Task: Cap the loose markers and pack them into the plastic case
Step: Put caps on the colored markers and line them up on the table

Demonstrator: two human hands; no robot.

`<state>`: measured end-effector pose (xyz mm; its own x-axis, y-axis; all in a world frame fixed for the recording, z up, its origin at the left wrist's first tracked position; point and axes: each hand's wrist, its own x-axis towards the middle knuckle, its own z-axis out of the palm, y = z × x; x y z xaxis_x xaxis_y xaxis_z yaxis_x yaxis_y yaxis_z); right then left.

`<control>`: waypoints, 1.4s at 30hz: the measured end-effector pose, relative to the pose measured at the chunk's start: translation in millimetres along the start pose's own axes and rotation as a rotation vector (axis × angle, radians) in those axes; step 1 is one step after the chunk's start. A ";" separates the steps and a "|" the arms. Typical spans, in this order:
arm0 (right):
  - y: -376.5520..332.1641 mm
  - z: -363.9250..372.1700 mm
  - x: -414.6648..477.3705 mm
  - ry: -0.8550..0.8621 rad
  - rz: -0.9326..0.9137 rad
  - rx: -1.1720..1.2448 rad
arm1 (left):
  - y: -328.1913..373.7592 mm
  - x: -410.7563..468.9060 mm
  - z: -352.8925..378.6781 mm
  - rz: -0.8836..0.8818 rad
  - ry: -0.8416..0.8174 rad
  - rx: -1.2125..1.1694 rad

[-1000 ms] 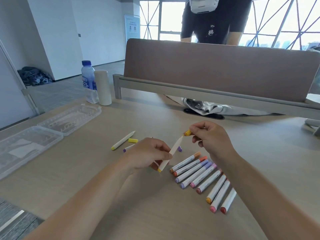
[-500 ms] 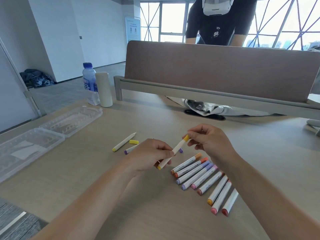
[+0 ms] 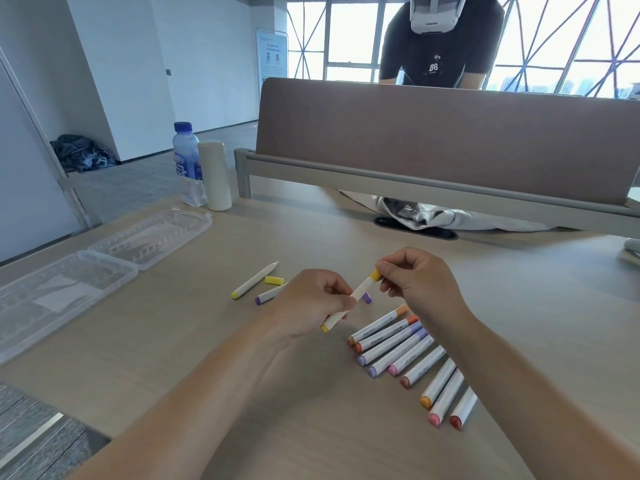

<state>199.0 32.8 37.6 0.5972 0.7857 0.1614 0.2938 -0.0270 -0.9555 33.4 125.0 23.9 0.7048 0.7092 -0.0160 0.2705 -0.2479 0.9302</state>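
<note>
My left hand (image 3: pixel 311 301) grips the white barrel of an orange-yellow marker (image 3: pixel 349 304), held tilted above the table. My right hand (image 3: pixel 419 282) pinches its yellow cap (image 3: pixel 375 274), which sits on the marker's upper end. A row of several capped markers (image 3: pixel 398 344) lies on the table under my right wrist. To the left lie an uncapped yellow marker (image 3: pixel 254 280), a loose yellow cap (image 3: pixel 274 280), an uncapped purple marker (image 3: pixel 268 296) and a loose purple cap (image 3: pixel 367 298). The clear plastic case (image 3: pixel 104 258) lies open at the left.
A water bottle (image 3: pixel 188 164) and a white cylinder (image 3: pixel 215 174) stand behind the case. A brown desk divider (image 3: pixel 446 133) runs across the back, with a person in a headset standing behind it. White cloth (image 3: pixel 433 216) lies under the divider.
My right hand has brought the yellow cap down onto the marker's tip. The marker stays in my left hand.
</note>
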 end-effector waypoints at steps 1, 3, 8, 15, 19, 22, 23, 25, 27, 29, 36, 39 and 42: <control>0.6 0.0 1.0 -0.003 -0.003 -0.007 | -0.4 0.4 0.2 -0.003 -0.004 -0.016; 0.8 -1.4 3.8 -0.014 -0.001 -0.026 | -1.4 1.4 1.6 -0.016 -0.034 -0.069; 1.4 -11.0 11.6 -0.013 0.066 -0.060 | -2.1 5.0 5.2 -0.042 -0.035 -0.071; 19.6 -21.6 15.3 0.007 0.212 -0.189 | -6.3 7.6 -5.5 -0.026 0.076 -0.166; 23.7 -21.3 16.9 0.006 0.203 -0.285 | -8.5 6.4 -4.4 -0.037 0.069 -0.180; 23.7 -21.3 17.6 -0.006 0.191 -0.390 | -8.5 6.9 -3.0 -0.037 0.077 -0.196; 23.3 -21.6 17.4 -0.013 0.187 -0.419 | -8.2 7.1 -2.7 -0.035 0.077 -0.196; 20.0 -22.1 15.3 -0.021 0.175 -0.435 | -7.7 6.5 -3.6 -0.031 0.078 -0.188; 15.1 -22.0 11.9 -0.034 0.154 -0.415 | -7.6 5.0 -6.5 -0.020 0.085 -0.177; 9.4 -20.7 6.7 -0.062 0.130 -0.389 | -6.9 2.2 -11.1 -0.014 0.099 -0.189; -13.0 -1.7 -11.9 -0.136 0.030 -0.344 | -7.7 -14.8 -47.4 -0.023 0.182 -0.258; -19.5 13.0 -11.6 -0.159 0.005 -0.345 | -12.3 -22.3 -66.4 -0.032 0.238 -0.277; -22.0 28.5 -8.1 -0.168 -0.002 -0.314 | -17.7 -26.4 -83.6 -0.031 0.293 -0.268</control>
<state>166.4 44.6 50.3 0.4730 0.8759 0.0956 0.5254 -0.1933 -0.8286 -44.9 165.8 38.5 0.4719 0.8814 0.0232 0.0810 -0.0696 0.9943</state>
